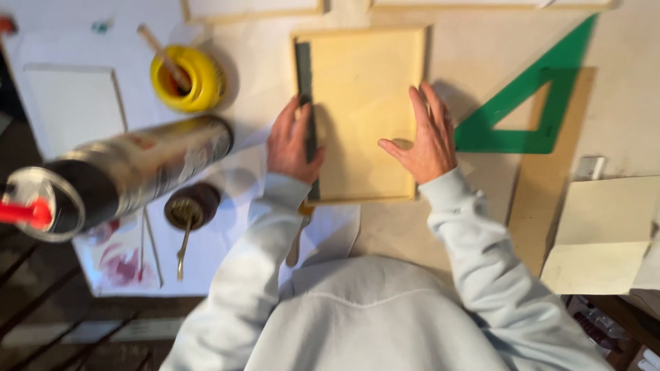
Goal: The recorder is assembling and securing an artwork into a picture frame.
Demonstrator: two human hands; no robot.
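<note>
The pale wooden panel, just left of the green set square, is gripped at its dark edge by the left hand and pressed flat by the open right hand; uneven pressure could let it slide askew.

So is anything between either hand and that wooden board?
Nothing visible. The left hand presses the dark strip along the wooden board's left edge, and the right hand lies flat on its right side.
</note>
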